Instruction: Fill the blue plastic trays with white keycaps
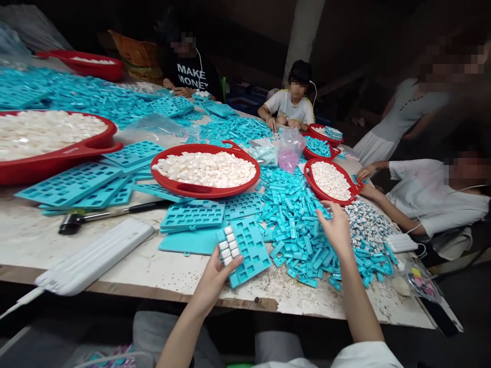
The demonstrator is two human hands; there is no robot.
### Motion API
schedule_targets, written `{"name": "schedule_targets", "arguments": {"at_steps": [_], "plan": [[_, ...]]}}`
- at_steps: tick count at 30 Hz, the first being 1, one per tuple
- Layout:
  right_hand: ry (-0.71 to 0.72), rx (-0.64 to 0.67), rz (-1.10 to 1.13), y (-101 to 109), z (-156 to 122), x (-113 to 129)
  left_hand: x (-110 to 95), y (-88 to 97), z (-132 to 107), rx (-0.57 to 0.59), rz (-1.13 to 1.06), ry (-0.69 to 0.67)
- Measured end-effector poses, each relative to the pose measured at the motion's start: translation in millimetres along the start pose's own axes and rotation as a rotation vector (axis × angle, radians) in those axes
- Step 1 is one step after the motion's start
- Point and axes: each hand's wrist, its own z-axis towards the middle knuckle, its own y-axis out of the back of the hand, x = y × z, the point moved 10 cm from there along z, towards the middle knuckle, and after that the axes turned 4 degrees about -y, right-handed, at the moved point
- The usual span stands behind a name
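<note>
My left hand is closed on the near left edge of a light-blue plate with square holes, its thumb on top. Two columns of white square pieces sit along the plate's left side, beside the thumb. My right hand is over the right part of a heap of small blue plastic pieces, thumb and fingers apart, with nothing visible in it. Its fingertips are by the near rim of a red basin filled with white pieces.
Another red basin of white pieces stands ahead, near stacked blue plates. At left lie a white lamp-like bar and a black-handled hammer-like tool. Small black-and-white parts are heaped at right. Several people sit around the table.
</note>
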Motion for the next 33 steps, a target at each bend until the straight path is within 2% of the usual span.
{"name": "schedule_targets", "arguments": {"at_steps": [3, 5, 7, 13, 17, 20, 23, 25, 29, 31, 33], "plan": [[-0.119, -0.079, -0.252, 36, 14, -64, 1, 1.2, 0, -0.025, -0.052, 0.058], [-0.175, -0.066, -0.39, 43, 14, -96, 2, 0.6, 0, -0.02, -0.07, 0.095], [-0.21, -0.047, -0.45, 44, 12, -114, 2, 1.8, 1, -0.026, -0.08, 0.105], [-0.292, -0.062, -0.511, 44, 11, -124, 4, 0.3, 2, -0.018, -0.12, 0.066], [-0.215, -0.124, -0.491, 51, 16, -118, 7, -3.3, 1, 0.02, -0.117, 0.05], [-0.056, -0.224, -0.331, 55, 9, -92, 10, -3.8, 0, 0.036, -0.109, 0.059], [0.09, -0.194, -0.053, 40, -13, -41, 10, -5.2, 0, 0.071, -0.116, 0.042], [0.169, -0.069, 0.14, 15, -36, 5, 11, -5.6, -1, 0.09, -0.126, 0.032], [0.393, 0.259, 0.371, -49, -95, 100, 12, -4.7, -2, 0.097, -0.132, 0.031], [0.475, 0.394, 0.445, -78, -117, 128, 11, -4.5, -2, 0.096, -0.131, 0.024], [0.521, 0.477, 0.476, -99, -129, 139, 11, -6.2, -1, 0.107, -0.127, 0.016]]}}
